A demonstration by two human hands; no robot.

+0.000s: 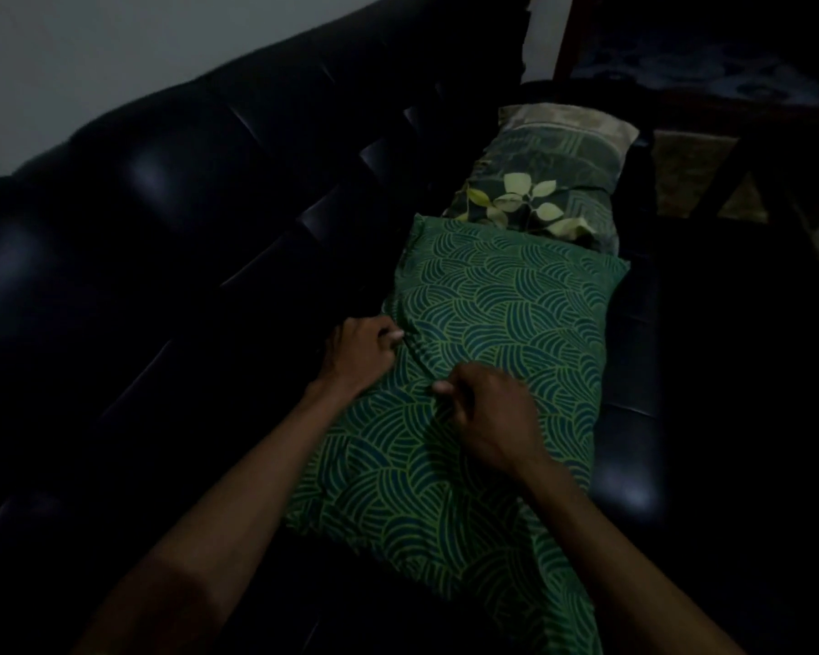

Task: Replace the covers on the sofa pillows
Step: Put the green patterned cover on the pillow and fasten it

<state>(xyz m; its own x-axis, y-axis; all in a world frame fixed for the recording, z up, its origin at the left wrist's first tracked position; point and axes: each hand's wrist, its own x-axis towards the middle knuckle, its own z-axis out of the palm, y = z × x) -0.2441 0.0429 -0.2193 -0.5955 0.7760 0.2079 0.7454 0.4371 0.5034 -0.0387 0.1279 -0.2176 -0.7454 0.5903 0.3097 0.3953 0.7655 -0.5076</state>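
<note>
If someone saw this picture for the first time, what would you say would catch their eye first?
Most likely the green wave-patterned pillow lying on the dark sofa, the brightest thing in a dim room. Next come the two hands on it: the left hand pinches the fabric at the pillow's left edge, and the right hand gathers a fold near its middle. Beyond it lies a leaf-print pillow.

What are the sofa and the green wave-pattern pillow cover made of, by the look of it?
Sofa: looks like black leather or faux leather, which one is unclear; glossy highlights on smooth tufted panels. Green pillow cover: thin woven printed fabric, probably cotton or a blend; matte, and it bunches into soft folds where the left hand and right hand pinch it.
</note>
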